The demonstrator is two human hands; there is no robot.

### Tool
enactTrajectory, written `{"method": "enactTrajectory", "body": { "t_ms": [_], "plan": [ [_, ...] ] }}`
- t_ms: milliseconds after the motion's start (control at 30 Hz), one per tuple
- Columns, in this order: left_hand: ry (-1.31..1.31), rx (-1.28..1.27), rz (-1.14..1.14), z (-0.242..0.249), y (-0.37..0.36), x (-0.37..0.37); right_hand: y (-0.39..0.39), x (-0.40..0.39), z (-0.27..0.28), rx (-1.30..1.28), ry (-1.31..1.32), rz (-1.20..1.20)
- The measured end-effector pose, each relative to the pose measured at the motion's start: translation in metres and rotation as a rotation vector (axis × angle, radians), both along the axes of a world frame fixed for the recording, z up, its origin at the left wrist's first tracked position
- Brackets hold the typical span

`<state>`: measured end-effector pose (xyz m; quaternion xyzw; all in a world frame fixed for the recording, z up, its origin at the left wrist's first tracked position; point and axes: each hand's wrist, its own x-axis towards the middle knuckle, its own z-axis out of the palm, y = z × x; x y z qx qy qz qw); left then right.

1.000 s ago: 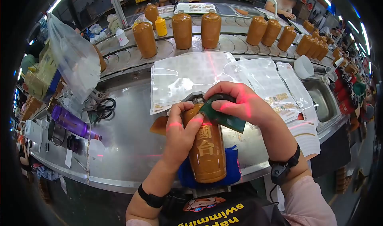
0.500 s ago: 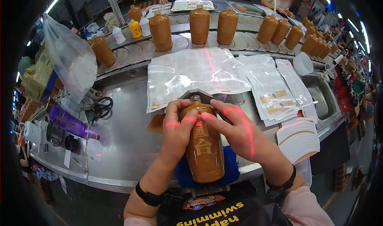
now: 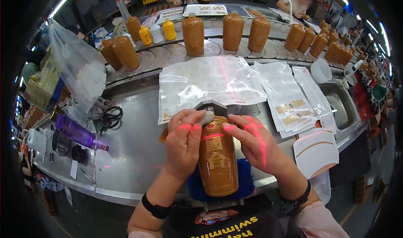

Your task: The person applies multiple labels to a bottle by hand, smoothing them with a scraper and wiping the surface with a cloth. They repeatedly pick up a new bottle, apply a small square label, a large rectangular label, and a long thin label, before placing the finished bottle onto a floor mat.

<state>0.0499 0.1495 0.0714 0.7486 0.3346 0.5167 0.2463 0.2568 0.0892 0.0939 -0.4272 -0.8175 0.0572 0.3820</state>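
Note:
A brown glazed bottle [image 3: 219, 177] with gold characters lies tilted, its neck toward the grey metal bracket [image 3: 206, 103] and its base on a blue cloth [image 3: 245, 179]. On its shoulder shows a small red-and-gold label [image 3: 211, 126]. My left hand [image 3: 184, 139] is closed beside the neck, fingers pinching a small greyish-white pad [image 3: 207, 118] against the shoulder. My right hand [image 3: 254, 143] rests along the bottle's other side, fingers stretched out and the thumb tip near the label. A red laser line crosses both hands and the bottle.
Behind the bottle lie a clear plastic-covered sheet [image 3: 201, 80] and sheets of gold labels [image 3: 289, 108]. Brown bottles [image 3: 193, 36] stand on the curved conveyor [image 3: 166, 55]. Scissors [image 3: 111, 117] and a purple flask [image 3: 75, 131] lie left; a sink [image 3: 342, 105] is at right. Two people sit across.
My thumbs have come off the label, uncovering it. My left hand has shifted to the neck's side with the pad showing. Bottles on the conveyor have moved right.

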Motion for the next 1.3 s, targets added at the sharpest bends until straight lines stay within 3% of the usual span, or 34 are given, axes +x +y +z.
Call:
{"method": "enactTrajectory", "body": {
  "t_ms": [100,400,700,900,1000,1133,1200,1300],
  "plan": [
    [-0.321,-0.347,-0.098,-0.004,0.001,0.010,0.003,-0.003,0.004,-0.004,-0.030,0.003],
    [-0.654,-0.703,-0.387,-0.004,0.002,0.017,0.005,-0.005,0.002,-0.009,-0.035,-0.018],
    [-0.564,-0.661,-0.392,-0.004,0.005,0.017,0.006,-0.009,0.000,-0.010,-0.033,-0.042],
    [-0.656,-0.744,-0.437,0.001,0.003,0.015,0.009,0.000,0.009,0.014,0.000,-0.084],
    [-0.634,-0.689,-0.381,0.001,0.000,0.014,0.012,0.001,0.012,0.043,-0.079,-0.054],
    [-0.155,0.078,-0.118,-0.009,-0.004,-0.003,0.009,-0.009,0.011,0.012,-0.144,-0.045],
    [0.112,0.321,-0.038,0.000,-0.011,-0.011,0.010,-0.008,0.007,0.011,-0.113,-0.035],
    [0.242,0.420,-0.010,-0.001,-0.012,-0.017,0.016,-0.002,0.011,-0.004,0.049,-0.051]
  ]
}}
